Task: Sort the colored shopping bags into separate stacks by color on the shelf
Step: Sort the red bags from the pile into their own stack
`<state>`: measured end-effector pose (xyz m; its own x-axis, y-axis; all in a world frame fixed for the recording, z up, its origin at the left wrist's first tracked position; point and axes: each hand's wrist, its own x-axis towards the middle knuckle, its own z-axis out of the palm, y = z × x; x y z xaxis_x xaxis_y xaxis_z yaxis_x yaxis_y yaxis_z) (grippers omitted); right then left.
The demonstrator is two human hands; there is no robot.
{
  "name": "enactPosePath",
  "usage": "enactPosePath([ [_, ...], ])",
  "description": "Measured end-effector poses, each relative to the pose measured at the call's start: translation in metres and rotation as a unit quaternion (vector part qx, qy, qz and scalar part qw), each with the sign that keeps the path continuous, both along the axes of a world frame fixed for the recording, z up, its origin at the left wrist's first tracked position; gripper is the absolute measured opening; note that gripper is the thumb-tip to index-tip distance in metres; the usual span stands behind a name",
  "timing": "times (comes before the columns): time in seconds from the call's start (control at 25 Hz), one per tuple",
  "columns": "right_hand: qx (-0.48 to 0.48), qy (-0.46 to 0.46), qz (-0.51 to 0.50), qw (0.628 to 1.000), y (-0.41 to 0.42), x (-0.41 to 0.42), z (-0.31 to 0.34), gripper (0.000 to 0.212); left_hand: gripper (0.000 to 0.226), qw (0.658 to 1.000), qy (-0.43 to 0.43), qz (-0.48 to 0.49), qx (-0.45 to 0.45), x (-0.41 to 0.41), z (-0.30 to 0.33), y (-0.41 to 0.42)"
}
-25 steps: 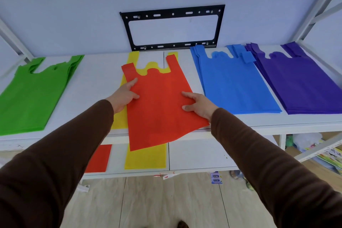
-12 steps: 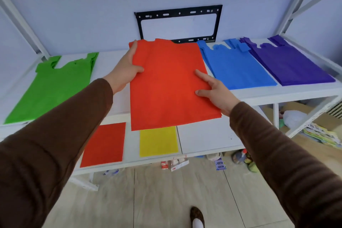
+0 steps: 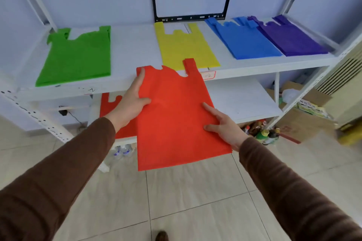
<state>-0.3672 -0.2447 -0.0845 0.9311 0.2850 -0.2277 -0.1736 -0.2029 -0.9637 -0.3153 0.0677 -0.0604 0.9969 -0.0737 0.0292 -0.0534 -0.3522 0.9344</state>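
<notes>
I hold a red bag (image 3: 176, 119) flat in the air in front of the shelf's front edge. My left hand (image 3: 131, 101) grips its left side and my right hand (image 3: 221, 125) grips its right side. On the upper shelf (image 3: 133, 49) lie a green stack (image 3: 78, 55) at the left, a yellow bag (image 3: 184, 47) in the middle, a blue stack (image 3: 242, 39) and a purple stack (image 3: 288, 37) at the right. Another red bag (image 3: 109, 109) lies on the lower shelf (image 3: 241, 98), partly hidden by my left arm.
A black metal bracket (image 3: 192, 0) is fixed to the wall behind the shelf. Cardboard boxes (image 3: 301, 123) and several bottles (image 3: 260, 131) sit on the floor at the right. White slanted posts (image 3: 33, 0) frame the shelf. My shoe tip (image 3: 161, 236) shows on the tiled floor.
The red bag has come off the yellow bag on the upper shelf and moved toward me and downward, held in both hands. The yellow bag is now uncovered.
</notes>
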Motion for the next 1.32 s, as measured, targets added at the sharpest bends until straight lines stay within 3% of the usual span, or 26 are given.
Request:
enactPosePath([
  [0.24, -0.097, 0.069, 0.051, 0.992, 0.013, -0.053, -0.07, 0.078, 0.098, 0.993, 0.111, 0.038, 0.004, -0.085, -0.09, 0.025],
  [0.56, -0.057, 0.178, 0.046, 0.981, 0.085, -0.055, -0.123, 0.077, 0.094, 0.974, 0.206, 0.089, -0.013, -0.099, -0.16, 0.088],
  [0.76, -0.053, 0.177, 0.016, 0.983, 0.164, 0.004, -0.142, 0.073, 0.087, 0.969, 0.227, 0.09, -0.034, -0.028, -0.184, 0.161],
  [0.92, -0.041, 0.111, -0.009, 0.993, 0.238, 0.087, -0.165, 0.075, 0.08, 0.977, 0.197, 0.085, -0.015, 0.076, -0.196, 0.226],
  [0.96, -0.033, 0.083, -0.015, 0.996, 0.256, 0.113, -0.169, 0.075, 0.072, 0.977, 0.188, 0.098, -0.008, 0.105, -0.195, 0.242],
  [1.08, -0.005, -0.002, -0.034, 0.999, 0.307, 0.197, -0.182, 0.073, 0.013, 0.964, 0.211, 0.156, 0.042, 0.187, -0.206, 0.288],
  [1.12, 0.003, -0.027, -0.037, 0.999, 0.321, 0.222, -0.19, 0.069, 0.033, 0.961, 0.239, 0.131, 0.056, 0.207, -0.213, 0.302],
  [1.2, 0.019, -0.055, -0.035, 0.998, 0.344, 0.263, -0.218, 0.063, 0.045, 0.957, 0.262, 0.107, 0.063, 0.242, -0.235, 0.335],
  [1.28, 0.022, -0.051, -0.019, 0.998, 0.366, 0.293, -0.265, 0.072, 0.027, 0.958, 0.241, 0.149, 0.047, 0.271, -0.271, 0.359],
  [1.32, 0.014, -0.038, -0.014, 0.999, 0.374, 0.301, -0.293, 0.077, 0.004, 0.965, 0.186, 0.178, 0.04, 0.275, -0.286, 0.36],
])
